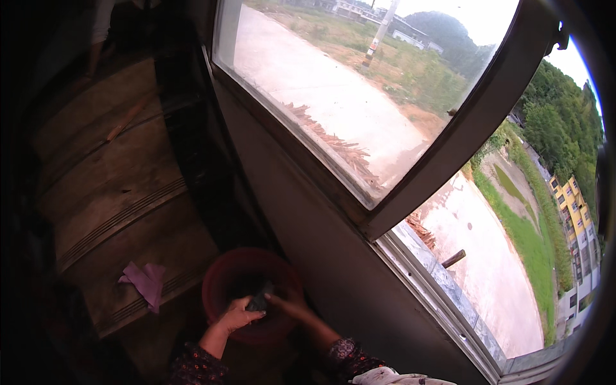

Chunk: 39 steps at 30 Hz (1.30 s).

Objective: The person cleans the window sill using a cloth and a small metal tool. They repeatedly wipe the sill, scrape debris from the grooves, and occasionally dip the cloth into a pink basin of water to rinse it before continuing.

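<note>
Low in the picture a red plastic basin (pixel 211 288) stands by the wall, its inside mostly dark. Over it my left hand (pixel 237 315) grips a dark, bunched cloth (pixel 259 301). My right hand (pixel 288 304) reaches in from the other side, its fingers at the same cloth; shadow hides part of them. What else the basin contains is too dark to tell. A crumpled pink cloth (pixel 147 284) lies on the stair to the left of the basin, apart from both hands.
Worn stair steps (pixel 110 211) with grooved edges run up the left. A thin stick-like piece (pixel 126 120) lies on a higher one. A person's leg (pixel 98 38) shows at the top left. To the right are a wall (pixel 288 192) and a sliding window frame (pixel 447 144), partly open.
</note>
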{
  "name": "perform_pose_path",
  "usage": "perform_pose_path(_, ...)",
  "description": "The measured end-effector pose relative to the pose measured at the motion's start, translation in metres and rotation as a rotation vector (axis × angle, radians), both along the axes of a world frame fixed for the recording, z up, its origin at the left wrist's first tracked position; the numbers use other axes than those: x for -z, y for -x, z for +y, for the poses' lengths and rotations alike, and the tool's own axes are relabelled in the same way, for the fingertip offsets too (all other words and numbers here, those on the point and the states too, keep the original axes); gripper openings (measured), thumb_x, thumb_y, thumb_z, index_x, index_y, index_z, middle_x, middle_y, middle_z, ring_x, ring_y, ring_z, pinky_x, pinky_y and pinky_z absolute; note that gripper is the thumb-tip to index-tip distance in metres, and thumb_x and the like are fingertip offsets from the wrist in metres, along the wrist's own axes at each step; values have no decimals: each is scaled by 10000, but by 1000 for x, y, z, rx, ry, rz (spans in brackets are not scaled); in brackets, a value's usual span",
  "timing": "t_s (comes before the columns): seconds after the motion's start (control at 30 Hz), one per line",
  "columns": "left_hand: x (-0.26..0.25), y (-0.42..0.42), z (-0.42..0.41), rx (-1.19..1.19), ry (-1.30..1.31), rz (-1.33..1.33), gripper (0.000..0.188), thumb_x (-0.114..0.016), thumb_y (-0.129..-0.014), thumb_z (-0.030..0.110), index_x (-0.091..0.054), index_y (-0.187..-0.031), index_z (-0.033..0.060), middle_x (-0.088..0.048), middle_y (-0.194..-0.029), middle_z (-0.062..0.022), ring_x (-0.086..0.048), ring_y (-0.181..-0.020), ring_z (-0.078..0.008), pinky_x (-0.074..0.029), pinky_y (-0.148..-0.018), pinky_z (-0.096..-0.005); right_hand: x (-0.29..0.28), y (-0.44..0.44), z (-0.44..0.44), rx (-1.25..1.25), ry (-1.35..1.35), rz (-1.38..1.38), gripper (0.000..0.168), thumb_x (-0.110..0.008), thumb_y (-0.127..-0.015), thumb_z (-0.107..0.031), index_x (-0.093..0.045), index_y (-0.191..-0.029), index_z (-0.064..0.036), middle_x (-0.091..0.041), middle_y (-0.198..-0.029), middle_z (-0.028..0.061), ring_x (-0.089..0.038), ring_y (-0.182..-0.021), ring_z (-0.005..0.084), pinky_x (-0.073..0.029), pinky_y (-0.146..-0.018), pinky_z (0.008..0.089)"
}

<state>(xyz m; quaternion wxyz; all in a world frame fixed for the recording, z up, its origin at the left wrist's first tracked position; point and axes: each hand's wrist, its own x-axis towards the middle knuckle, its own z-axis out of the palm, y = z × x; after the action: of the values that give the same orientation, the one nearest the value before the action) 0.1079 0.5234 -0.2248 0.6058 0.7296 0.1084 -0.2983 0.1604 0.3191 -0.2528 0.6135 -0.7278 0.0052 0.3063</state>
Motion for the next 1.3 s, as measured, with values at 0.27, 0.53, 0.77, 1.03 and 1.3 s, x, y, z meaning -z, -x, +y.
perform_pose_path(0.27,-76,48,-35,-125,213,1,357,-741,-912,259,-687,-1165,12,-723,-988,-59,-672,-851,-114,-541,-718,-262,-110,30,-57,-235,-184,-55,590,-713,-949,-379,-572,-1379,0,-670,-1250,144,-621,-1172,227,-483,-1012,347)
perform_pose_path(0.53,-104,68,-91,-516,65,-522,150,-634,-967,119,-731,-960,6,-691,-896,-1,-606,-815,-74,-489,-755,-242,-105,75,-117,-255,-258,-334,545,-666,-968,-231,-514,-1440,-5,-630,-1349,170,-604,-1246,252,-467,-1061,359)
perform_pose_path(0.77,-150,76,-126,-568,419,-507,157,-633,-1002,137,-721,-964,13,-701,-853,4,-605,-791,-56,-493,-745,-237,-162,98,-157,-295,212,-951,479,-706,-930,-255,-582,-1355,-71,-677,-1179,205,-667,-1083,365,-533,-946,415)
perform_pose_path(1.03,-204,78,-179,-87,523,-371,272,-600,-1033,199,-719,-1100,-36,-756,-982,-92,-691,-896,-114,-555,-815,-259,-213,116,-214,-140,-216,-664,244,-756,-883,-90,-681,-1083,28,-715,-934,144,-710,-864,226,-535,-781,310)
perform_pose_path(1.3,-128,108,-225,275,1149,47,388,-654,-987,242,-585,-1269,-16,-672,-1151,-100,-657,-1084,-181,-531,-958,-325,-247,107,-210,-190,-16,-1155,208,-766,-858,-110,-688,-1040,-46,-691,-870,124,-690,-779,300,-547,-688,362)
